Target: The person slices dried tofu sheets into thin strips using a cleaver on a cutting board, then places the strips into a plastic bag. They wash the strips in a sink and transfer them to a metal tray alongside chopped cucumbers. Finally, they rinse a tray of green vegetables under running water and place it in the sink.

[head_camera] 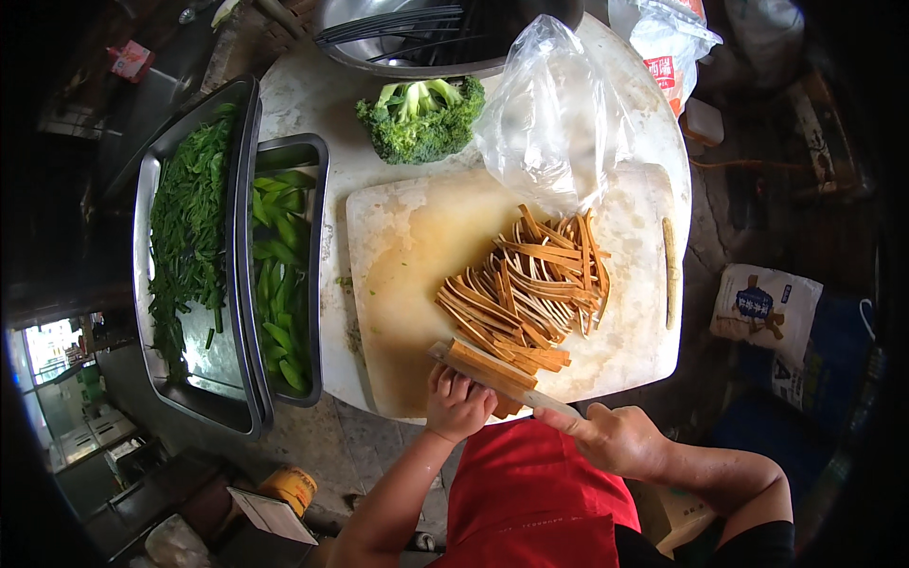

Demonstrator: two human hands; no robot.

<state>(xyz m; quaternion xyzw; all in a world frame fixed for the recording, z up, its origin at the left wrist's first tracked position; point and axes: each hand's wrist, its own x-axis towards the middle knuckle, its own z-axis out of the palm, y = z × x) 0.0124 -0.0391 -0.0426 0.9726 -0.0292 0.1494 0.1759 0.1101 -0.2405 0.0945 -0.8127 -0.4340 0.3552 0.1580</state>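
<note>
My right hand [619,437] grips the handle of a kitchen knife [483,373], its index finger stretched along the handle. The blade lies across a stack of brown dried tofu sheets [508,407] at the near edge of the cutting board [405,255]. My left hand [458,406] rests with bent fingers on the near side of the stack, close to the blade; what its fingertips press on is partly hidden. Just beyond the knife, a loose heap of thin brown strips with pale edges [529,284] covers the board's middle.
A broccoli head [422,121] and a clear plastic bag [550,121] lie beyond the board, below a metal basin [412,69]. Metal trays hold chopped greens [192,213] and sliced green vegetables [284,284] at left. A narrow stick [670,273] lies on the board's right side.
</note>
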